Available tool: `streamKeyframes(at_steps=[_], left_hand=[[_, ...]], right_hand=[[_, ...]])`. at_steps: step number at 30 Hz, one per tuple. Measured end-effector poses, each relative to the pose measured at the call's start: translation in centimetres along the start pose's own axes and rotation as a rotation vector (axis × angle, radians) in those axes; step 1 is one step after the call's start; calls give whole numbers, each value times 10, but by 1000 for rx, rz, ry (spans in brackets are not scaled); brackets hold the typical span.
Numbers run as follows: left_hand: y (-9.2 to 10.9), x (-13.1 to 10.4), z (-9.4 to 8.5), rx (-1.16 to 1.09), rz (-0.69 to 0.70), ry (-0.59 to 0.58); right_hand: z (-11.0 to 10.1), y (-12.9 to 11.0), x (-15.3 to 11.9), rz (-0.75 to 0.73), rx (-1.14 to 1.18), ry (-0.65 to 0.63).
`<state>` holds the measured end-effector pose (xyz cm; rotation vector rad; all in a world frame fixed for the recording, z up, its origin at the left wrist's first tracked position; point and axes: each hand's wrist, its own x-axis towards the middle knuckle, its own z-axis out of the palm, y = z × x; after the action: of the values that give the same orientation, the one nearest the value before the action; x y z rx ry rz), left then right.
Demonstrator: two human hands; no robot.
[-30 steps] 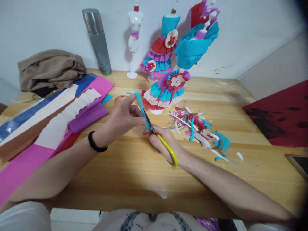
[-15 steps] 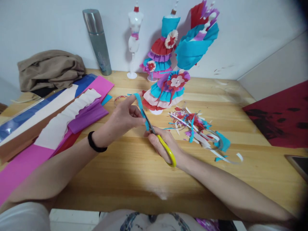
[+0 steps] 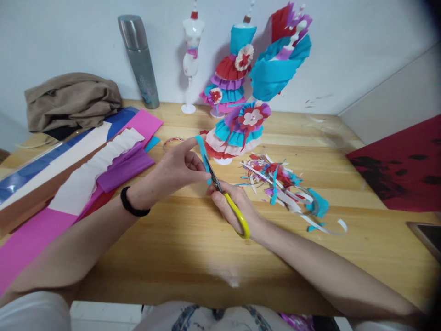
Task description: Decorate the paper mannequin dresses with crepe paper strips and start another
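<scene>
A narrow blue strip (image 3: 202, 149) hangs between the thumb and a raised finger of my left hand (image 3: 177, 170), which is closed on it. My right hand (image 3: 236, 204) is wrapped round scissors with yellow handles (image 3: 237, 216). Their dark blades lie against the strip's lower part, beside my left thumb. Just beyond my hands stands a dress form in a ruffled skirt (image 3: 237, 133) with a flower on it. Paper scraps and ribbons (image 3: 275, 179) lie in a heap to the right of my right hand.
Coloured crepe sheets (image 3: 79, 184) cover the left side, with a brown cloth (image 3: 72, 101) behind them. A flask (image 3: 139, 64), a bare white mannequin (image 3: 191, 55) and another dressed mannequin (image 3: 234, 69) stand at the back. A red sheet (image 3: 406, 165) is on the right.
My left hand has shifted slightly left and down. Less of the blue strip shows below my left thumb. My right hand and the scissors are almost unmoved.
</scene>
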<state>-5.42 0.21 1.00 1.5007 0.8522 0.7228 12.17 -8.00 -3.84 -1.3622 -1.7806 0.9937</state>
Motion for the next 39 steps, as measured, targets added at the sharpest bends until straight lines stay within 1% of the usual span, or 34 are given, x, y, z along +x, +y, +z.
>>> streamKeyframes(at_steps=[3, 6, 10, 15, 17, 21, 25, 32, 39], left_hand=[[0, 1, 0, -11, -9, 50], [-2, 1, 1, -37, 13, 98], [-3, 2, 4, -64, 5, 117], [-1, 1, 5, -93, -6, 97], [-1, 0, 6, -112, -4, 83], [1, -1, 8, -93, -26, 70], [0, 0, 7, -95, -57, 34], [-4, 0, 4, -106, -83, -20], [0, 0, 5, -118, -85, -10]], right_hand=[[3, 8, 1, -29, -21, 12], [5, 15, 1, -50, -24, 22], [3, 10, 0, -23, 32, -11], [-1, -3, -1, 13, 82, -28], [-2, -2, 0, -2, 79, -38], [-1, 8, 1, -69, 67, -46], [0, 13, 1, -75, 59, -56], [-2, 6, -1, -69, 84, -66], [-2, 0, -3, -42, 128, -52]])
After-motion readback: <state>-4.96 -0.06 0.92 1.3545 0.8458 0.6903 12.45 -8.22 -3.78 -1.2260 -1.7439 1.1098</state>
